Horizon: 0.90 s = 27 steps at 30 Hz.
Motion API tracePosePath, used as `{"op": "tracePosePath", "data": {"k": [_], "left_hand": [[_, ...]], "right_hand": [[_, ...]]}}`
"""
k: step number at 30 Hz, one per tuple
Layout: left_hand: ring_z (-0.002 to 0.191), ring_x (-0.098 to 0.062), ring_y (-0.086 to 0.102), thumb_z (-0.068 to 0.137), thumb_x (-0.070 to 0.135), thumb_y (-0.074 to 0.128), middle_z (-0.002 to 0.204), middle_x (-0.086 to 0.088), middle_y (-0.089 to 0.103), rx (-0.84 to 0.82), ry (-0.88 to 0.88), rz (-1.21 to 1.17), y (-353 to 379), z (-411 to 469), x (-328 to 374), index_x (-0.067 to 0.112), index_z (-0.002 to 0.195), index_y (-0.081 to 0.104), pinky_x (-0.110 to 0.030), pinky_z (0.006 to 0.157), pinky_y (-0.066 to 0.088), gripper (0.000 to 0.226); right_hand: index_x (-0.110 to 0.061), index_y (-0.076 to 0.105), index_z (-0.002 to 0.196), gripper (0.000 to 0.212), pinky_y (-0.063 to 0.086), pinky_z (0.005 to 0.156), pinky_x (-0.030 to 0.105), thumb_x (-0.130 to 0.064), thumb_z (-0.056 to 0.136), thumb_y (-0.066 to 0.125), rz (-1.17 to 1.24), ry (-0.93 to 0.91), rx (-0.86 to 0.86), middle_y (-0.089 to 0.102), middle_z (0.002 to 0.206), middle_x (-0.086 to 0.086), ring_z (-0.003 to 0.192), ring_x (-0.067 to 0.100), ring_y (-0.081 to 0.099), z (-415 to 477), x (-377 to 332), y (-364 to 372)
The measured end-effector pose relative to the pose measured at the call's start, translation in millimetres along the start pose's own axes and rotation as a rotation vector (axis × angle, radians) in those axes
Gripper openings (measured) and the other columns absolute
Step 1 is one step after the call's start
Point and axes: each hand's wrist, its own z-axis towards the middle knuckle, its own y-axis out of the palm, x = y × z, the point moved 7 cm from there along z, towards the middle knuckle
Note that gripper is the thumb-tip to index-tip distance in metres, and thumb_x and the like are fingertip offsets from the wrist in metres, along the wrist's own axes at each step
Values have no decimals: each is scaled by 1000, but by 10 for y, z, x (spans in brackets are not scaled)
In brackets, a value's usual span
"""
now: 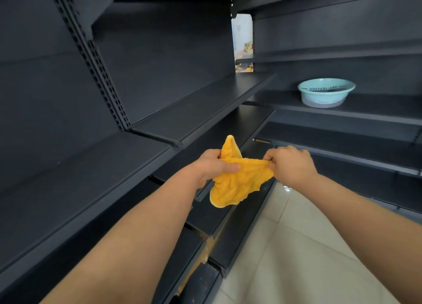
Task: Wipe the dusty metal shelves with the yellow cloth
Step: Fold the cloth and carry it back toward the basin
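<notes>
A crumpled yellow cloth (235, 180) hangs in the air between both hands, in front of the dark metal shelves (201, 104). My left hand (212, 164) grips its left side, with one corner sticking up above the fingers. My right hand (291, 164) pinches the cloth's right edge and stretches it sideways. The cloth touches no shelf. Black shelf boards run along the left (75, 178) and meet a second unit in the corner on the right (342, 141).
A light blue plastic basin (325, 94) stands on a right-hand shelf. A slotted upright post (96, 68) divides the left shelves. Beige floor tiles (296, 246) lie below on the right. A narrow gap in the corner (243, 43) shows a bright room behind.
</notes>
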Motion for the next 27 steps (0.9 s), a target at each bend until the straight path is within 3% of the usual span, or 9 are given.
{"op": "tracePosePath", "data": {"k": [3,9,15,19,24,27], "left_hand": [[105,-14,48,78,29,77,123,6,51,-10,-10,36,138,173,187,19,136,42,-36,83,39,69],[102,-17,52,85,33,70,117,2,53,125,41,94,601,649,684,17,127,48,-34,81,45,50],[102,-19,53,91,32,63,116,1,57,268,57,-25,937,1066,1065,20,122,54,-37,80,43,35],[104,-21,54,91,31,62,117,0,56,341,51,-85,1099,1275,1249,22,122,51,-39,84,46,34],[112,-22,54,90,28,64,124,0,54,156,51,-36,1511,1514,1448,20,129,45,-41,95,48,43],[111,-23,57,92,28,61,123,-2,57,53,62,-68,1701,1674,1507,20,125,49,-46,95,50,36]], "right_hand": [[-37,63,99,19,32,78,36,-29,91,48,36,28,3,59,92,-7,99,20,54,61,279,-62],[-33,62,112,23,41,88,40,-28,94,47,134,53,-3,66,108,-7,104,21,57,215,998,-202],[-30,52,130,37,45,93,44,-25,93,53,181,35,18,60,125,-3,118,22,49,425,1615,-325],[-30,48,134,43,46,94,44,-26,92,55,203,4,-13,59,126,-1,121,23,48,582,1907,-315],[-26,31,145,58,44,98,51,-36,93,54,359,5,-50,51,137,0,127,25,44,800,2093,-216],[-30,38,138,45,50,90,46,-39,96,48,387,17,-89,59,125,-3,112,22,56,915,2184,-76]]}}
